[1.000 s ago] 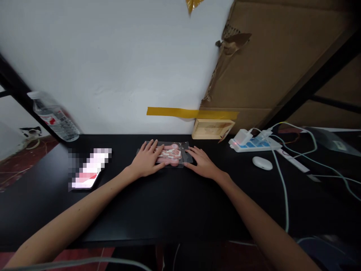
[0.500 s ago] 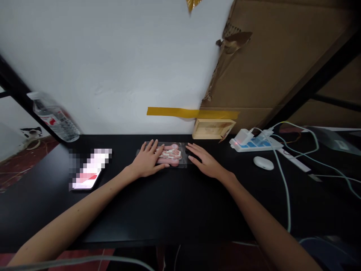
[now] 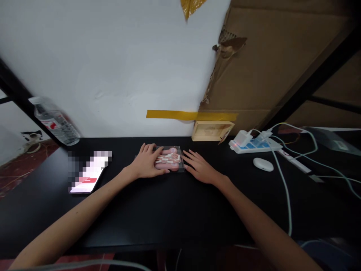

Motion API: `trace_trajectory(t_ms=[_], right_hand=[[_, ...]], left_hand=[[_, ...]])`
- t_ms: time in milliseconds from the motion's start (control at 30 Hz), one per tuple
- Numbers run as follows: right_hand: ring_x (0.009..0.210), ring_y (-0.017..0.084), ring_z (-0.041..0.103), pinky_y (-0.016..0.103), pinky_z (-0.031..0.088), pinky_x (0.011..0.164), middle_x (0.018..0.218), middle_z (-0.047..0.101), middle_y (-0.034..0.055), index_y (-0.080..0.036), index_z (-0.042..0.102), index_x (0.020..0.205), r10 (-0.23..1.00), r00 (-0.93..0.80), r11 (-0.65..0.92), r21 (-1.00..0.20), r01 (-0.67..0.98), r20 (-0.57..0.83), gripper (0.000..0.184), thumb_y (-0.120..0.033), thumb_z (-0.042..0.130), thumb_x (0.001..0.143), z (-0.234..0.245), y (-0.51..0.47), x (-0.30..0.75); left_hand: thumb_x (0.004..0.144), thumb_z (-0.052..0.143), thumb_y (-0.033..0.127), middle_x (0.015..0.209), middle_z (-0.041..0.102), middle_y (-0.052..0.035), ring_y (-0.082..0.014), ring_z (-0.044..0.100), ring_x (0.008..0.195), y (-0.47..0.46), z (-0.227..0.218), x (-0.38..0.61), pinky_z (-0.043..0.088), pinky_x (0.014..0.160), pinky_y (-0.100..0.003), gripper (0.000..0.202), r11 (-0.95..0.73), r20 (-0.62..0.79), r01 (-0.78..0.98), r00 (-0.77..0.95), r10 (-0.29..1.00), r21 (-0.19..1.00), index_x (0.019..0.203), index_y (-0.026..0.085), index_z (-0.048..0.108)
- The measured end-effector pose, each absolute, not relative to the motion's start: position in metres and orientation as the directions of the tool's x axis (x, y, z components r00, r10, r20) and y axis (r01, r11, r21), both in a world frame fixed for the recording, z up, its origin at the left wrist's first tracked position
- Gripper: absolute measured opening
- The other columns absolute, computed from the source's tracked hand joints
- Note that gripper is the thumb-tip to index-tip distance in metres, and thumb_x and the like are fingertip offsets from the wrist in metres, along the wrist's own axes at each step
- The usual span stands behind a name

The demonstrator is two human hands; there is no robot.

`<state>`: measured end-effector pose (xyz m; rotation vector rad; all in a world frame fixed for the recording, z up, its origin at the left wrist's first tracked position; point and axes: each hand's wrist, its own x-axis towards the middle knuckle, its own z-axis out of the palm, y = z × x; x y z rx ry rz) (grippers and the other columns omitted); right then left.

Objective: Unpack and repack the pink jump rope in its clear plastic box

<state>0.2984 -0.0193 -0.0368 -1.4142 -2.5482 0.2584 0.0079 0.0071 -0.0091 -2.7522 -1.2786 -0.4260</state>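
Note:
A clear plastic packet (image 3: 170,160) with pink and white pieces inside lies flat on the black table (image 3: 169,210), near the wall. My left hand (image 3: 146,162) rests on the packet's left part, fingers stretched over it and slightly curled at the far edge. My right hand (image 3: 199,167) lies flat on the table with spread fingers, its fingertips touching the packet's right edge.
A phone (image 3: 87,174) lies left of my hands and a water bottle (image 3: 55,121) stands at the far left. A small wooden box (image 3: 212,130), a white power strip (image 3: 252,143) with cables, and a white earbud case (image 3: 263,164) sit to the right. Cardboard leans behind.
The packet's right side now looks shorter, as if folded or pushed in, and my right hand has shifted left against it. My left hand's fingers have curled slightly.

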Motion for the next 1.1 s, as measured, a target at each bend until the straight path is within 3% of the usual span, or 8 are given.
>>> trace_trajectory(t_ms=[100, 233, 433, 500, 600, 833, 933, 1100], right_hand=[[0.152, 0.031, 0.022, 0.053, 0.02, 0.124, 0.162, 0.032, 0.0133, -0.015, 0.036, 0.155, 0.866, -0.489, 0.497, -0.3, 0.814, 0.108, 0.07, -0.059, 0.025, 0.102, -0.037, -0.019, 0.3], [0.152, 0.031, 0.023, 0.053, 0.023, 0.124, 0.162, 0.034, 0.0144, -0.015, 0.037, 0.155, 0.913, -0.39, 0.404, -0.408, 0.818, 0.122, 0.077, -0.067, 0.032, 0.098, -0.039, -0.015, 0.305], [0.145, 0.032, 0.04, 0.057, 0.03, 0.12, 0.148, 0.054, 0.0136, -0.021, 0.066, 0.129, 0.922, -0.332, 0.387, -0.554, 0.737, 0.201, 0.057, -0.061, 0.041, 0.098, -0.034, -0.013, 0.304], [0.139, 0.03, 0.047, 0.055, 0.034, 0.118, 0.14, 0.061, 0.0109, -0.024, 0.069, 0.125, 0.905, -0.356, 0.42, -0.616, 0.667, 0.232, 0.049, -0.057, 0.044, 0.099, -0.031, -0.015, 0.299], [0.136, 0.028, 0.052, 0.055, 0.035, 0.118, 0.141, 0.061, 0.0091, -0.026, 0.062, 0.134, 0.892, -0.363, 0.443, -0.679, 0.586, 0.269, 0.051, -0.057, 0.039, 0.1, -0.03, -0.021, 0.29], [0.152, 0.031, 0.022, 0.054, 0.022, 0.124, 0.164, 0.025, 0.0172, -0.012, 0.028, 0.158, 0.874, -0.46, 0.466, -0.543, 0.699, 0.157, 0.083, -0.068, 0.034, 0.097, -0.036, -0.033, 0.279], [0.153, 0.031, 0.019, 0.055, 0.022, 0.124, 0.165, 0.024, 0.0169, -0.013, 0.027, 0.158, 0.878, -0.45, 0.469, -0.483, 0.74, 0.163, 0.08, -0.067, 0.032, 0.099, -0.039, -0.033, 0.279], [0.151, 0.032, 0.026, 0.056, 0.026, 0.122, 0.163, 0.03, 0.0151, -0.017, 0.026, 0.159, 0.856, -0.457, 0.516, -0.443, 0.733, 0.241, 0.076, -0.064, 0.033, 0.099, -0.042, -0.031, 0.28]], left_hand=[[0.076, 0.05, 0.087, 0.148, 0.044, -0.0182, -0.0422, 0.034, 0.141, 0.009, -0.012, 0.006, 0.021, 0.116, -0.062, 0.102, -0.682, 0.253, 0.728, 0.65, 0.717, 0.063, 0.152, 0.02, 0.036], [0.082, 0.048, 0.082, 0.143, 0.047, -0.0184, -0.0399, 0.041, 0.136, 0.008, -0.011, 0.005, 0.024, 0.114, -0.062, 0.091, -0.706, 0.249, 0.705, 0.674, 0.696, 0.064, 0.148, 0.02, 0.041], [0.085, 0.048, 0.078, 0.14, 0.049, -0.0189, -0.0391, 0.044, 0.132, 0.007, -0.004, 0.002, 0.029, 0.112, -0.059, 0.085, -0.714, 0.306, 0.694, 0.662, 0.684, 0.095, 0.146, 0.02, 0.043], [0.086, 0.048, 0.078, 0.142, 0.048, -0.0191, -0.0395, 0.043, 0.133, 0.008, -0.005, 0.002, 0.029, 0.112, -0.06, 0.086, -0.715, 0.321, 0.688, 0.654, 0.685, 0.125, 0.148, 0.02, 0.04], [0.087, 0.048, 0.077, 0.147, 0.046, -0.0184, -0.0413, 0.038, 0.138, 0.008, -0.008, 0.002, 0.026, 0.114, -0.062, 0.086, -0.714, 0.308, 0.687, 0.655, 0.69, 0.139, 0.151, 0.021, 0.037], [0.09, 0.047, 0.074, 0.162, 0.03, -0.0144, -0.0378, 0.022, 0.15, 0.005, -0.012, 0.009, 0.018, 0.119, -0.06, 0.084, -0.72, 0.22, 0.689, 0.692, 0.687, 0.079, 0.155, 0.023, 0.033], [0.091, 0.045, 0.074, 0.162, 0.029, -0.0136, -0.0359, 0.021, 0.151, 0.004, -0.011, 0.01, 0.016, 0.119, -0.059, 0.085, -0.719, 0.194, 0.692, 0.698, 0.689, 0.064, 0.157, 0.022, 0.03], [0.091, 0.048, 0.072, 0.162, 0.028, -0.0125, -0.0351, 0.02, 0.151, 0.004, -0.007, 0.01, 0.015, 0.12, -0.059, 0.085, -0.719, 0.168, 0.692, 0.702, 0.692, 0.068, 0.158, 0.024, 0.027]])
